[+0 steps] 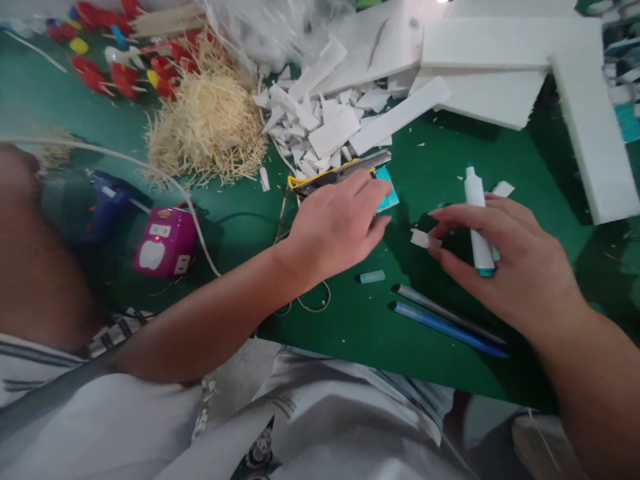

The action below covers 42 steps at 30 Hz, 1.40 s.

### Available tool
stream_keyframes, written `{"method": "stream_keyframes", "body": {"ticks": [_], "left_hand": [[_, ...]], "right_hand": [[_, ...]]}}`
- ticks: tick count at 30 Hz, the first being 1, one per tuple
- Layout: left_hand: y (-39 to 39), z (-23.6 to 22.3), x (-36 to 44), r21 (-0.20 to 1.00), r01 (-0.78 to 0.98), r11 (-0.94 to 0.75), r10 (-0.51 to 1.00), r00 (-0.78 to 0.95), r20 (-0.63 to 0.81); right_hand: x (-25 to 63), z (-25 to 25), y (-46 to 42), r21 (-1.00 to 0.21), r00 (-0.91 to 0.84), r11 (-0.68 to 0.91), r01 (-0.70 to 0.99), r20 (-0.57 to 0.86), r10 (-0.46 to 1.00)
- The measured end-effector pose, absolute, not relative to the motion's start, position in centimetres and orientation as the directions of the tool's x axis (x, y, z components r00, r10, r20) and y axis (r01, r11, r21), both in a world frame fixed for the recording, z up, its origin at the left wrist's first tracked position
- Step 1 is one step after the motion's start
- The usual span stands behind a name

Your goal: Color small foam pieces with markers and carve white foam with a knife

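My left hand [336, 223] reaches over a yellow-edged utility knife [345, 172] lying on the table, its thumb apart from the other fingers. Its fingertips are at a small bright blue piece [389, 190]; whether they touch it I cannot tell. Between the thumb and index finger of my right hand [515, 260] is a small white foam piece [423, 239]. A white marker with teal ends [479, 220], uncapped, is tucked against the same hand's fingers. A translucent pale teal cap [373, 277] lies between my hands. Nearer me are a grey pen [445, 312] and a blue pen [445, 328].
White foam scraps [335, 127] and larger foam boards [487, 43] cover the back. Wood shavings [210, 127], red pieces on sticks [125, 77], a blue glue gun [107, 203] and a magenta power block [165, 241] with cords are left. Another person's arm [37, 260] is far left.
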State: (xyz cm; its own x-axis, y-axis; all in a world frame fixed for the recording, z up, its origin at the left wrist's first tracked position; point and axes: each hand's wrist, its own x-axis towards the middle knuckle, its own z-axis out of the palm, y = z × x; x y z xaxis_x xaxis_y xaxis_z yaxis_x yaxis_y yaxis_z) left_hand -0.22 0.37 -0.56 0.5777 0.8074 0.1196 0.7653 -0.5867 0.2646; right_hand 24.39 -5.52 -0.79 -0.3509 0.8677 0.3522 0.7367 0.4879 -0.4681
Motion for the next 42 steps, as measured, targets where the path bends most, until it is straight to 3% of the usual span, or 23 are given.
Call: {"method": "stream_keyframes", "body": {"ticks": [5, 10, 15, 18, 20, 22, 24, 26, 32, 42], "left_hand": [[-0.9, -1.1, 0.3, 0.349, 0.620, -0.703, 0.684, 0.723, 0.093], [-0.5, -1.5, 0.3, 0.414, 0.582, -0.700, 0.662, 0.746, 0.070], [-0.3, -1.5, 0.3, 0.423, 0.584, -0.692, 0.655, 0.755, 0.028], [-0.4, -1.5, 0.3, 0.378, 0.619, -0.688, 0.684, 0.728, 0.055], [-0.4, -1.5, 0.3, 0.348, 0.637, -0.687, 0.697, 0.713, 0.071], [-0.4, -1.4, 0.2, 0.314, 0.655, -0.687, 0.705, 0.706, 0.070], [-0.5, -1.3, 0.1, 0.279, 0.672, -0.685, 0.711, 0.701, 0.055], [-0.5, -1.2, 0.0, 0.254, 0.688, -0.680, 0.718, 0.695, 0.041], [-0.6, -1.1, -0.1, 0.268, 0.697, -0.665, 0.729, 0.683, 0.035], [-0.4, -1.2, -0.2, 0.259, 0.681, -0.685, 0.714, 0.698, 0.055]], "right_hand": [[23.6, -0.7, -5.5, -0.471, -0.387, 0.521, 0.712, 0.356, 0.851], [23.4, -1.0, -5.2, -0.452, -0.414, 0.567, 0.689, 0.397, 0.819], [23.1, -0.8, -5.4, -0.509, -0.400, 0.520, 0.685, 0.334, 0.854], [22.7, -0.5, -6.2, -0.604, -0.229, 0.378, 0.702, 0.311, 0.922], [22.5, -0.6, -6.6, -0.738, 0.010, 0.261, 0.622, 0.342, 0.940], [22.4, -0.8, -6.8, -0.837, 0.204, 0.278, 0.470, 0.410, 0.889], [22.3, -0.8, -6.7, -0.872, 0.278, 0.319, 0.372, 0.433, 0.858], [22.2, -0.7, -6.4, -0.920, 0.290, 0.271, 0.285, 0.352, 0.890], [22.1, 0.0, -6.3, -0.963, 0.292, 0.069, 0.261, 0.147, 0.945], [21.4, 0.5, -5.6, -0.949, 0.302, -0.125, 0.290, -0.033, 0.953]]}}
